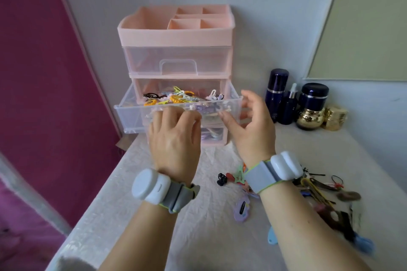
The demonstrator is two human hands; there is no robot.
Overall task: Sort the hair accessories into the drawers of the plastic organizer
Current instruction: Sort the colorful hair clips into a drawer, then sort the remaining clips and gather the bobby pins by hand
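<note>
A pink plastic organizer (176, 35) with clear drawers stands against the wall. Its middle drawer (127, 114) is pulled out and holds several hair clips (176, 97) in yellow, orange, white and purple. My left hand (174, 138) rests with bent fingers on the drawer's front edge. My right hand (253, 125) hovers at the drawer's right front corner, fingers spread, holding nothing. The top drawer (178, 60) is closed. The bottom drawer (213, 135) shows some purple pieces. Loose hair accessories (317, 189) lie on the table at the right, and a lilac clip (242, 208) lies nearer the middle.
Dark blue bottles (277, 92) and gold jars (310, 116) stand to the right of the organizer. The table (132, 215) has a pale crinkled cover and its left edge drops off beside a magenta panel (44, 94). A small black claw clip (221, 179) lies near my right wrist.
</note>
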